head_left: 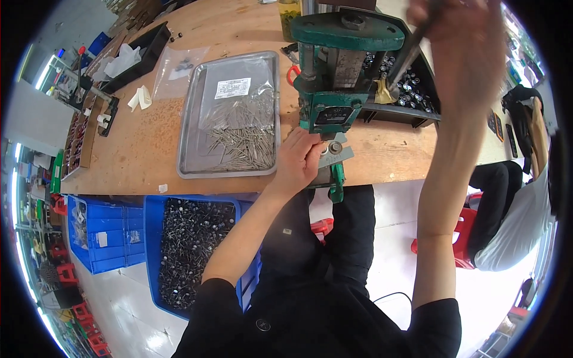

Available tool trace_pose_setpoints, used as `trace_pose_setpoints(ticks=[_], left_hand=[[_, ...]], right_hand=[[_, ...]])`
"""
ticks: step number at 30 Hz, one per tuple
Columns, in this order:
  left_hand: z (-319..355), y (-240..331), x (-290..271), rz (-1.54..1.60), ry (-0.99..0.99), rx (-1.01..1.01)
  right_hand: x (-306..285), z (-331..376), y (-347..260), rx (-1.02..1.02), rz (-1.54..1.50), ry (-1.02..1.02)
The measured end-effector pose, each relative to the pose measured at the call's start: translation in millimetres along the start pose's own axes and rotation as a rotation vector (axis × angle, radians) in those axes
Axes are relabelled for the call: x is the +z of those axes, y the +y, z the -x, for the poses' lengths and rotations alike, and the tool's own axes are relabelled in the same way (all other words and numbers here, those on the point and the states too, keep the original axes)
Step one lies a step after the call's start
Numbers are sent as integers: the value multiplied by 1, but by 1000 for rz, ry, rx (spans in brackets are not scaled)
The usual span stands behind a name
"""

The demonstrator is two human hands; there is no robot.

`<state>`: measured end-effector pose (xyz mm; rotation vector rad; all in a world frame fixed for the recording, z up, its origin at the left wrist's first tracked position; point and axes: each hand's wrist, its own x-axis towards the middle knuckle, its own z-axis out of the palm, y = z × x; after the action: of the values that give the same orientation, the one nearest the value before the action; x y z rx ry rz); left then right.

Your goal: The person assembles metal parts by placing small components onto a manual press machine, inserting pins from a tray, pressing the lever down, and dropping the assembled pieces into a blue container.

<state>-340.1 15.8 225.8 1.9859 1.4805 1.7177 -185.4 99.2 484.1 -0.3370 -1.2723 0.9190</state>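
A green hand press [343,65] stands at the table's front edge. My left hand [298,158] is at its base, fingers closed together beneath the ram; what they pinch is hidden. Beside those fingertips is a grey metal plate [337,156] with a round metal piece on it. Up at the right, my right hand [462,36] is blurred by motion and closed round the press's lever [412,56]. Left of the press lies a metal tray [187,137] holding many thin metal pins [245,140] and a clear plastic bag with a white label [233,88].
Behind the press, a black bin [397,113] holds small shiny round parts. A blue crate [149,256] full of dark-headed pins stands below the table edge, beside another blue crate [113,238]. At far left is a black tray [158,42]. Another person [516,221] sits at right.
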Motion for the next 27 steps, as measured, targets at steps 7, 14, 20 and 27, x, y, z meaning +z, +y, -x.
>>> trace_pose_setpoints(ticks=[7, 14, 20, 27], left_hand=[[5, 1, 6, 61, 63, -75], [6, 10, 12, 173, 53, -173], [4, 8, 10, 93, -44, -124], [31, 26, -68, -66, -10, -303]], right_hand=[[-50, 148, -35, -357, 422, -179], [-70, 200, -12, -360, 454, -42], [-62, 80, -12, -343, 269, -85], [-34, -62, 98, 135, 421, -194]])
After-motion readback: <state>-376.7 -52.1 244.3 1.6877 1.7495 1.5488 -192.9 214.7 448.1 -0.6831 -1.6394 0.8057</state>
